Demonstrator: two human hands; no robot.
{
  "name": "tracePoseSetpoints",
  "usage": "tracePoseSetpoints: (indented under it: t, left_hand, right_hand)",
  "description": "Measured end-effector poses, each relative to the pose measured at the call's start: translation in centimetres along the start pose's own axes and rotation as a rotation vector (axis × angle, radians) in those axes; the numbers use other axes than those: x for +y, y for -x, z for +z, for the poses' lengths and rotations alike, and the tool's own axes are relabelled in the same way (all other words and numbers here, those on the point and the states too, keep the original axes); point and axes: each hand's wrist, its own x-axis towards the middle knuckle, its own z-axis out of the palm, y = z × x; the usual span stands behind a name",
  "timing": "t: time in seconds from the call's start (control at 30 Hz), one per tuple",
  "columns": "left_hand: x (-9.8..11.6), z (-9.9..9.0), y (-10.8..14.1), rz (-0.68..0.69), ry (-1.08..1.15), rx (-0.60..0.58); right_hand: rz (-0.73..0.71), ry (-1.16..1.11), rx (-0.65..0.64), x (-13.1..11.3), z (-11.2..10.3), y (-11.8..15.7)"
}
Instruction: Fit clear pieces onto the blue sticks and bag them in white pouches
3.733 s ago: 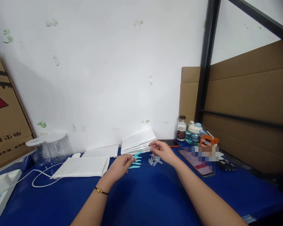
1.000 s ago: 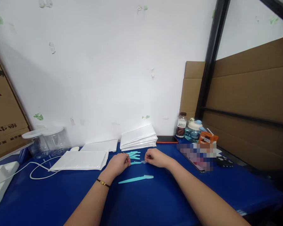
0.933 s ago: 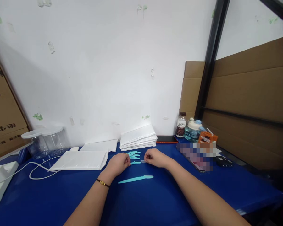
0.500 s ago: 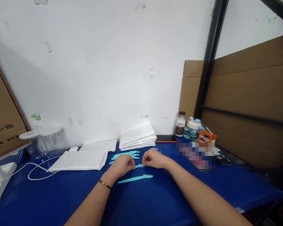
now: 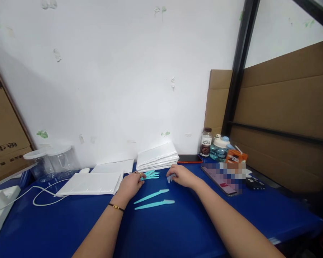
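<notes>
Two turquoise razor-like sticks lie side by side on the blue table, an upper one [image 5: 151, 196] and a lower one [image 5: 154, 204]. Behind them is a pile of similar turquoise sticks [image 5: 152, 175]. My left hand [image 5: 131, 184] reaches over the left end of that pile, its fingers bent and touching the sticks; whether it grips one is unclear. My right hand [image 5: 181, 175] is at the small translucent pieces [image 5: 170, 178], thumb and fingers curved down around them. The pieces are partly hidden under its fingers.
White padded envelopes [image 5: 157, 156] are stacked by the wall, with another envelope [image 5: 88, 183] at left. Clear jars [image 5: 62, 163] and a white cable stand further left. At right are a phone [image 5: 220, 179], a brown-capped bottle [image 5: 206, 142], a blue-lidded bottle [image 5: 219, 149] and an orange packet [image 5: 235, 157].
The upper stick, between both hands before, now lies free above the lower one. My left hand has moved left and back to the pile; my right hand has moved back to the translucent pieces.
</notes>
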Motion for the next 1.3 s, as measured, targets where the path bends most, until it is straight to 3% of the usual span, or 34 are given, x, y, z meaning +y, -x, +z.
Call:
tracePoseSetpoints:
  t: [0.13, 0.33, 0.53, 0.7, 0.97, 1.3]
  left_hand:
    - [-0.3, 0.5, -0.2, 0.023, -0.022, -0.003]
    - [-0.2, 0.8, -0.4, 0.015, -0.043, 0.028]
    - [0.3, 0.5, -0.6, -0.011, -0.003, 0.056]
    - [1.0, -0.5, -0.4, 0.015, 0.042, 0.09]
    - [2.2, 0.5, 0.1, 0.071, 0.272, -0.113]
    - [2.3, 1.0, -0.2, 0.09, 0.29, -0.104]
  right_hand:
    - [-0.054, 0.061, -0.052, -0.6, 0.7, -0.2]
    - [-0.112, -0.035, -0.102, -1.0, 0.7, -0.3]
    - [0.069, -0.064, -0.049, -1.0, 0.9, -0.2]
    - [0.169, -0.079, -0.076, -0.8, 1.4, -0.3]
    - [0.189, -0.311, -0.12, 0.0, 1.7, -0.5]
    - [0.159, -0.338, -0.117, -1.0, 1.9, -0.6]
